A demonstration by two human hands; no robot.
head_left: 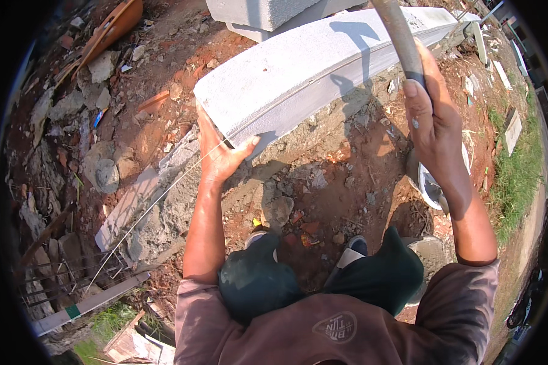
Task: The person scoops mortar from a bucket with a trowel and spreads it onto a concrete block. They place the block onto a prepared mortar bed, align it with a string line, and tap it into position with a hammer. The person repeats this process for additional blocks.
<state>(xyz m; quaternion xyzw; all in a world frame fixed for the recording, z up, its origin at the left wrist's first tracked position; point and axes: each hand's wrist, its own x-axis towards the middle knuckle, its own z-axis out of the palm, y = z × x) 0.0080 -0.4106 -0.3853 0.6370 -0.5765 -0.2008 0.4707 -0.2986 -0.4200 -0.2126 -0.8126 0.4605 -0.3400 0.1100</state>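
A long light-grey lightweight concrete block [286,79] lies on a rough mortar bed along the top of a low wall. At its left end my left hand [219,155] is closed around the corner, with the thumb on the near side. A thin string [158,201] runs from beside that hand down to the lower left. My right hand [432,112] grips the thick round handle of a hammer [402,42], raised over the block. The hammer's head is out of the picture, but its shadow falls across the block.
More grey blocks [256,12] are stacked beyond the wall. A white bucket [431,185] stands by my right forearm. Rubble and red soil cover the ground, with metal rebar [55,267] at lower left and grass [517,176] at right. An orange container [112,27] lies at upper left.
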